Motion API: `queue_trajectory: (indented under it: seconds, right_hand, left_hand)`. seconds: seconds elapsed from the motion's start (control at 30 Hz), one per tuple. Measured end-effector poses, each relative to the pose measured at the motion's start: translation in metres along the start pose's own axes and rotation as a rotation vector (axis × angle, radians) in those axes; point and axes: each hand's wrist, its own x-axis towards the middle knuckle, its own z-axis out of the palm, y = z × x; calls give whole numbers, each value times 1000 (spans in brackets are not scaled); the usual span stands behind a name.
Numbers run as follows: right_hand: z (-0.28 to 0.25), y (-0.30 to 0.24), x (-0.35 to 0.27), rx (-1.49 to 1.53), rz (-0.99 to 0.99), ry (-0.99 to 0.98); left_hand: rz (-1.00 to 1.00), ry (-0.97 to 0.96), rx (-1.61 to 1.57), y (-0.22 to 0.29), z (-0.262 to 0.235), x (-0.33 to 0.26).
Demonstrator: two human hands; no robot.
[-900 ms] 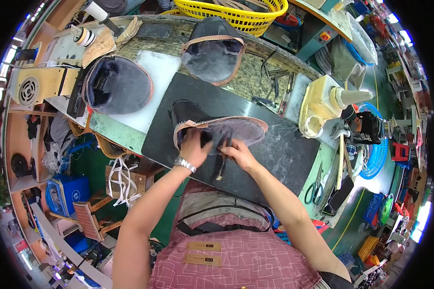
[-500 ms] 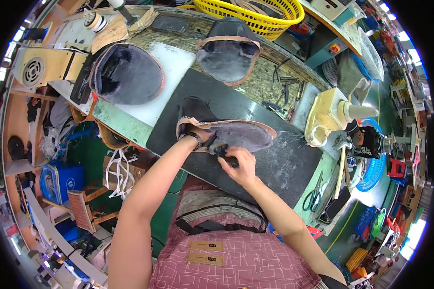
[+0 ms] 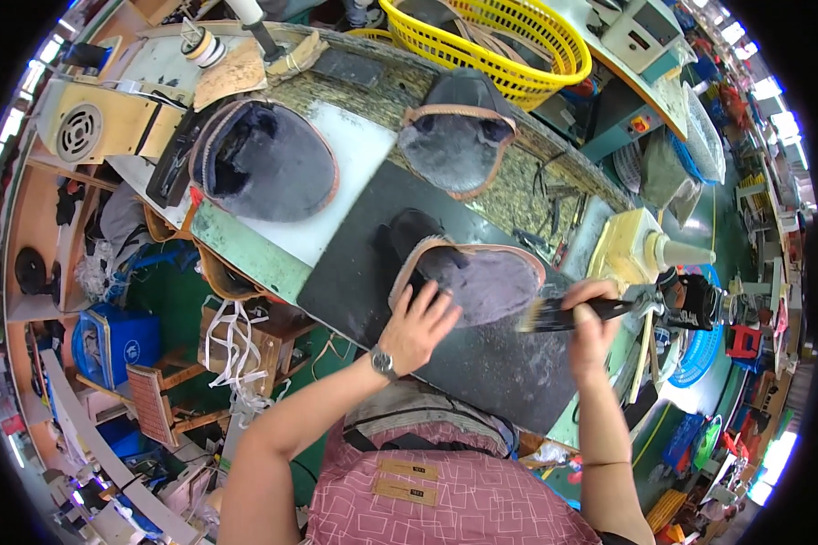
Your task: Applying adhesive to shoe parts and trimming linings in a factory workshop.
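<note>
A slipper-shaped piece [image 3: 491, 286] with a grey fuzzy lining and tan stitched rim lies on the black work mat [image 3: 354, 263], its dark heel end to the left. My left hand [image 3: 416, 329] rests at its near left rim, fingers stretched out and spread, gripping nothing. To the right of the toe, my right hand [image 3: 591, 318] is closed around the black handle of a flat brush [image 3: 554, 314] with pale bristles. Those bristles hover by the rim; whether they touch it I cannot tell. Two similar slippers stand farther off, one at the left [image 3: 277, 173] and one behind [image 3: 454, 150].
A yellow basket [image 3: 491, 45] holding strips sits at the back. On the right stands a cream container [image 3: 625, 238] with a cone-shaped end. Small tools [image 3: 554, 213] lie behind the mat. A white board [image 3: 350, 136] and a cream machine [image 3: 91, 127] are at the left.
My left hand has come out of the slipper and now lies on its near rim. My right hand has moved right with the brush, off the lining. The slipper appears shifted and turned slightly.
</note>
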Motion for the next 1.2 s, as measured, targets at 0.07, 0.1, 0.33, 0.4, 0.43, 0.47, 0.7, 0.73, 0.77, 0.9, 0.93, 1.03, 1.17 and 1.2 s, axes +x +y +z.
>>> queue_trajectory:
  seconds: [0.07, 0.1, 0.33, 0.4, 0.43, 0.47, 0.7, 0.73, 0.77, 0.9, 0.93, 1.03, 1.17, 1.2]
  right_hand:
    - [0, -20, 32, -343, 19, 49]
    - [2, -14, 47, -480, 25, 3]
    - [70, 27, 153, -1153, -209, -248]
    - [81, 46, 187, -1381, -365, -248]
    - [82, 53, 201, -1429, -408, -266]
    - [84, 61, 213, -1475, -448, -281]
    - [108, 130, 266, -1911, -650, -372]
    - [113, 134, 274, -1963, -732, -358]
    - [113, 136, 278, -1899, -762, -382]
    - [120, 99, 287, -1857, -597, -509]
    - [115, 82, 286, -1855, -596, -489]
    - [99, 13, 271, -1764, -616, -386]
    - [82, -36, 234, -1578, -536, -586]
    - [90, -33, 217, -1599, -385, -686]
  left_hand:
    - [-39, 391, 157, -7, -2, 11]
    - [-378, 290, 157, -2, -21, 40]
    - [-679, -168, 101, -94, -9, 116]
    - [-531, -251, 64, -119, -17, 112]
    - [-420, -233, 53, -129, -29, 105]
    - [-335, -141, 53, -137, -41, 93]
    - [-451, 447, 354, -251, -157, 10]
    - [-567, 459, 390, -267, -166, 6]
    - [-614, 488, 473, -281, -168, 10]
    - [-929, 295, 376, -329, -139, 10]
    - [-1049, 203, 302, -328, -139, 17]
    - [-962, 138, 492, -325, -148, 14]
    - [-951, 48, 642, -339, -145, 17]
    - [-942, 137, 661, -338, -142, 25]
